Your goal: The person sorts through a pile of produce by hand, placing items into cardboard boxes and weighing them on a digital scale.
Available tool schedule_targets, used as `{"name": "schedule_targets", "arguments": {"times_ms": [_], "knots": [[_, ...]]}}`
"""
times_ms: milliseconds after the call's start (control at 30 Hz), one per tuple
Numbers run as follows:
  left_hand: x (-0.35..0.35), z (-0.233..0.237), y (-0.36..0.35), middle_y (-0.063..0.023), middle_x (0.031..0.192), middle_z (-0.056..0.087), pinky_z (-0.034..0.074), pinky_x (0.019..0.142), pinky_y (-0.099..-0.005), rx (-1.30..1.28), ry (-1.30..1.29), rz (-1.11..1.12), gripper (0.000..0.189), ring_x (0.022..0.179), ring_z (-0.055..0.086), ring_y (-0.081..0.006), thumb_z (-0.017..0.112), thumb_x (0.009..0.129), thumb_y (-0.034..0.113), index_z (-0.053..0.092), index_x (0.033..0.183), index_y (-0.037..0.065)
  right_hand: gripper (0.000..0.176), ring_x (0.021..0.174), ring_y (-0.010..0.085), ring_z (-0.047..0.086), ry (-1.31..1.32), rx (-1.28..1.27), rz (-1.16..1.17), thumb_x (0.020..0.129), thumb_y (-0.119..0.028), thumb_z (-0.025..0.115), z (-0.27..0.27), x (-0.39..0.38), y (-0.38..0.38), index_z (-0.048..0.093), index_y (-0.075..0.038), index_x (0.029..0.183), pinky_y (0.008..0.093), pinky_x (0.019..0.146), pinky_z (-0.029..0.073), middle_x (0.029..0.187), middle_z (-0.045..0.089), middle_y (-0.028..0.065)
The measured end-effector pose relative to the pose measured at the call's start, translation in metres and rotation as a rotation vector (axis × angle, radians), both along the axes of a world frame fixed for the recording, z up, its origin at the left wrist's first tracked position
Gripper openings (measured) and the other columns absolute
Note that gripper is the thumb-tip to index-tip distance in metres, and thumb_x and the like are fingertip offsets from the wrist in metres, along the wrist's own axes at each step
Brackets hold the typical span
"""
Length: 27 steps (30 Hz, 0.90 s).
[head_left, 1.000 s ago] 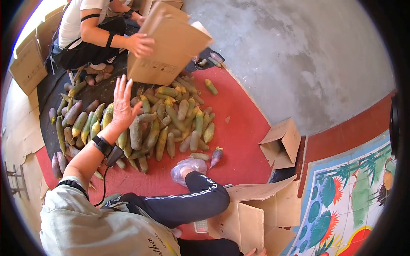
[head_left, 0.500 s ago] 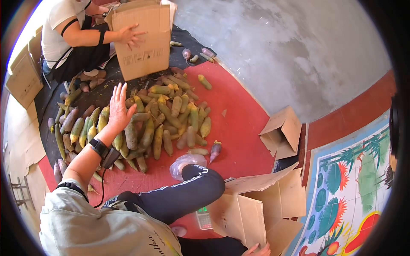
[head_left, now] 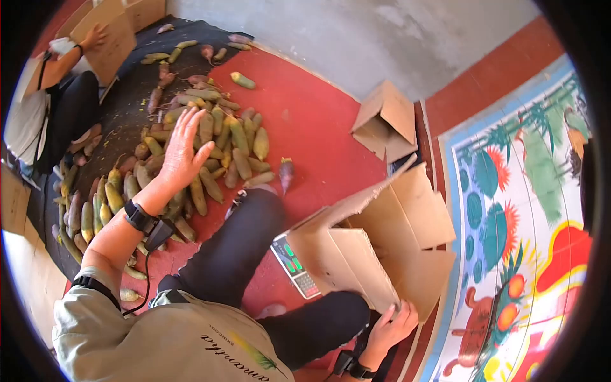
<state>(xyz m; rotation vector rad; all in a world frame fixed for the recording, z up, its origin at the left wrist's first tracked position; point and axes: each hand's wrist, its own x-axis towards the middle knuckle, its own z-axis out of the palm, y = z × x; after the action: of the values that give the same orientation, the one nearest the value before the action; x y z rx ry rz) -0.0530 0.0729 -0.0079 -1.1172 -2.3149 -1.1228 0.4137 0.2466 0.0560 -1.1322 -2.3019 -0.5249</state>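
My left hand is raised over a pile of long green and purplish radishes, fingers stretched out and nothing in it. At the lower right, my right hand has its fingers bent over the flap edge of an open cardboard box. The box's flaps stand up and spread outward; its bottom is hidden. A digital scale with lit green digits shows beside the box, partly covered by it. One purple radish lies apart from the pile, near my knee.
Another person sits at the upper left, a hand on a cardboard box. A smaller carton lies at the right edge of the red mat. A painted tile wall borders the right side.
My view has turned to the right, bringing the box and my right hand further into sight. The other person's box is no longer over the pile. My left hand stays raised.
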Motion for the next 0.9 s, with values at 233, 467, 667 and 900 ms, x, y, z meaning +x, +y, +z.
{"name": "schedule_targets", "arguments": {"times_ms": [233, 467, 667, 900], "knots": [[0.047, 0.012, 0.050, -0.0183, 0.138, 0.027, 0.020, 0.105, -0.0445, -0.061, 0.021, -0.297, 0.060, 0.131, 0.020, -0.0359, 0.054, 0.084, 0.031, 0.031, 0.132, 0.004, 0.026, 0.093, 0.0331, 0.049, 0.077, 0.107, -0.059, 0.083, -0.012, 0.051, 0.001, 0.016, 0.002, 0.052, 0.002, 0.104, 0.0416, 0.080, 0.039, 0.102, 0.051, 0.0173], [0.052, 0.010, 0.048, -0.0185, 0.137, 0.029, 0.022, 0.104, -0.0457, -0.040, 0.137, -0.371, 0.057, 0.129, 0.024, -0.0365, 0.049, 0.085, 0.037, 0.035, 0.128, 0.002, 0.028, 0.093, 0.0333, 0.049, 0.077, 0.134, -0.028, 0.084, -0.013, 0.051, -0.007, 0.024, 0.011, 0.051, 0.002, 0.107, 0.0420, 0.080, 0.040, 0.102, 0.051, 0.0178], [0.047, 0.007, 0.038, -0.0184, 0.135, 0.033, 0.023, 0.103, -0.0467, -0.007, 0.187, -0.366, 0.060, 0.127, 0.028, -0.0362, 0.062, 0.071, 0.016, 0.039, 0.124, 0.003, 0.027, 0.090, 0.0336, 0.049, 0.129, 0.076, -0.051, 0.085, -0.013, 0.052, -0.019, 0.025, 0.016, 0.051, 0.003, 0.107, 0.0420, 0.081, 0.039, 0.099, 0.052, 0.0182], [0.039, 0.004, 0.026, -0.0177, 0.134, 0.034, 0.023, 0.103, -0.0464, -0.081, 0.211, -0.303, 0.057, 0.126, 0.029, -0.0352, 0.060, 0.073, 0.017, 0.040, 0.124, 0.003, 0.027, 0.089, 0.0343, 0.048, 0.033, 0.151, 0.046, 0.087, -0.019, 0.050, -0.022, 0.024, -0.002, 0.052, 0.003, 0.103, 0.0465, 0.084, 0.036, 0.091, 0.053, 0.0170]]}}
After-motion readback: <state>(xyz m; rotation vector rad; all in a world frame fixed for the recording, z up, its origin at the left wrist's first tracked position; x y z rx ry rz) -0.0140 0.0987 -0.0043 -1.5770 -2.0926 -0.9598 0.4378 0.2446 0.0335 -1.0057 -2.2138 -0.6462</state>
